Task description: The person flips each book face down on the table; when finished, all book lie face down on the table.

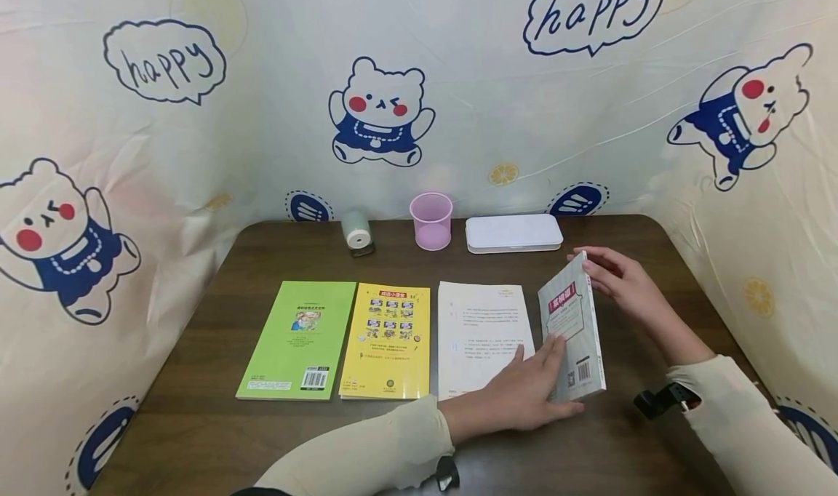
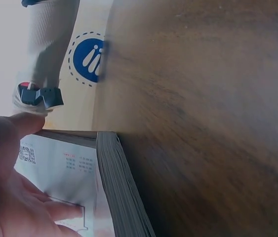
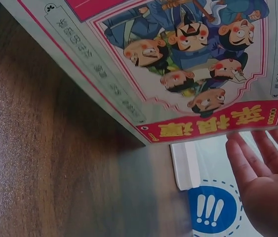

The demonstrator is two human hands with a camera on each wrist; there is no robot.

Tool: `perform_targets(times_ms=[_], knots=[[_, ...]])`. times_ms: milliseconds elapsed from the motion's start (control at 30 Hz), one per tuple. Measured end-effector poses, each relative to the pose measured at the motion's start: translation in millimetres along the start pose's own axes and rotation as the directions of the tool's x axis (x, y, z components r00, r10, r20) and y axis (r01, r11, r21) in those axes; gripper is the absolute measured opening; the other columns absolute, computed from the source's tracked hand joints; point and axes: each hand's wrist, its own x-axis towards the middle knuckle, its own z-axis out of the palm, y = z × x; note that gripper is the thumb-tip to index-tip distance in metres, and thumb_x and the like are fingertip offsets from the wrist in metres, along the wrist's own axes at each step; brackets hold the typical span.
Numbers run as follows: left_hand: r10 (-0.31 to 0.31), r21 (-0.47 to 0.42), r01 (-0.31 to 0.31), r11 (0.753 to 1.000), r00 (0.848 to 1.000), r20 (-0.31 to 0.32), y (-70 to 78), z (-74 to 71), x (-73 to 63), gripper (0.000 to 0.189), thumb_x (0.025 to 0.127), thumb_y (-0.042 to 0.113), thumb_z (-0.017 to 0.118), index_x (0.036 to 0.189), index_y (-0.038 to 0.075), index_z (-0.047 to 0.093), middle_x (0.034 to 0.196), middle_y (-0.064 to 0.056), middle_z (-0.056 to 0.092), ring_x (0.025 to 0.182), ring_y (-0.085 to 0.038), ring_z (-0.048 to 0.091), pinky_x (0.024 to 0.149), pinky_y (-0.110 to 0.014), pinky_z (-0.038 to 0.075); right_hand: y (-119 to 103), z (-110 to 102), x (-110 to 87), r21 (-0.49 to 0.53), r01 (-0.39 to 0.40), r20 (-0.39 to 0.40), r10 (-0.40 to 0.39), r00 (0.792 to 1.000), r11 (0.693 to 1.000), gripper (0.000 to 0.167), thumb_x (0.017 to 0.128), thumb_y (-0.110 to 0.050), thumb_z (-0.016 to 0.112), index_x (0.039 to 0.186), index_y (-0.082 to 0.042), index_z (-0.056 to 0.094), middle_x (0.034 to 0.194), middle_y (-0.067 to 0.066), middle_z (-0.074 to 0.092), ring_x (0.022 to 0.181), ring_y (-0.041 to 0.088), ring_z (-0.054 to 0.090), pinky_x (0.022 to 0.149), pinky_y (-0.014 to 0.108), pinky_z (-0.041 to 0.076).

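Note:
A pale grey book (image 1: 576,350) stands tilted up on its long edge at the right of the row. Its illustrated cover (image 3: 198,44) with a red title band fills much of the right wrist view. My left hand (image 1: 524,390) rests its extended fingers on the barcode side; the left wrist view shows the hand (image 2: 10,182) beside the thick page edges. At the far top corner, my right hand (image 1: 622,281) holds the book by its edge, fingers partly hidden. Under my left forearm and hand lies part of a white book (image 1: 484,329).
Left of the white book lie a yellow book (image 1: 386,343) and a green book (image 1: 294,350), flat on the brown table (image 1: 196,423). Along the back stand a small green-grey object (image 1: 356,230), a pink cup (image 1: 431,223) and a white case (image 1: 513,234). A printed curtain (image 1: 275,103) surrounds the table.

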Motion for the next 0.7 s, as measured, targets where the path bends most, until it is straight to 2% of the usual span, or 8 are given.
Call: perform_targets(times_ms=[167, 300, 500, 700], knots=[[0.034, 0.095, -0.031, 0.995, 0.999, -0.036, 3.3, 1.3, -0.9, 0.096, 0.098, 0.063, 0.057, 0.164, 0.003, 0.020, 0.171, -0.014, 0.022, 0.156, -0.015, 0.021, 0.124, -0.046, 0.029, 2.3, -1.3, -0.8, 0.006, 0.006, 0.012, -0.006, 1.000, 1.000, 0.047, 0.107, -0.025, 0.058, 0.149, -0.005, 0.052, 0.139, -0.001, 0.062, 0.109, 0.003, 0.064, 0.090, 0.019, 0.055], [0.053, 0.143, -0.046, 0.989, 0.997, -0.051, 4.0, 1.9, -1.6, 0.097, 0.097, 0.065, 0.056, 0.164, 0.004, 0.021, 0.171, -0.012, 0.021, 0.157, -0.014, 0.017, 0.123, -0.045, 0.028, 3.6, -1.4, -1.2, 0.004, 0.012, 0.020, -0.012, 1.000, 1.000, 0.048, 0.107, -0.025, 0.058, 0.149, -0.003, 0.050, 0.138, -0.003, 0.063, 0.108, 0.004, 0.065, 0.089, 0.020, 0.056], [0.053, 0.198, -0.037, 0.980, 0.996, -0.074, 5.2, 1.4, -1.2, 0.097, 0.097, 0.066, 0.056, 0.164, 0.005, 0.024, 0.171, -0.010, 0.022, 0.157, -0.014, 0.018, 0.124, -0.048, 0.026, 6.3, -2.6, -2.0, 0.060, 0.036, 0.018, -0.037, 0.999, 0.998, 0.044, 0.107, -0.020, 0.057, 0.148, -0.003, 0.052, 0.136, -0.007, 0.064, 0.109, 0.004, 0.066, 0.089, 0.019, 0.056], [0.037, 0.192, -0.021, 0.981, 0.996, -0.078, 6.0, 2.4, 1.2, 0.095, 0.096, 0.066, 0.057, 0.164, 0.009, 0.024, 0.170, -0.011, 0.025, 0.157, -0.016, 0.020, 0.125, -0.048, 0.025, 10.0, -5.9, -4.1, 0.127, 0.044, 0.004, -0.045, 0.999, 0.991, 0.041, 0.107, -0.018, 0.057, 0.146, -0.005, 0.055, 0.134, -0.007, 0.064, 0.109, 0.004, 0.066, 0.088, 0.020, 0.057]])
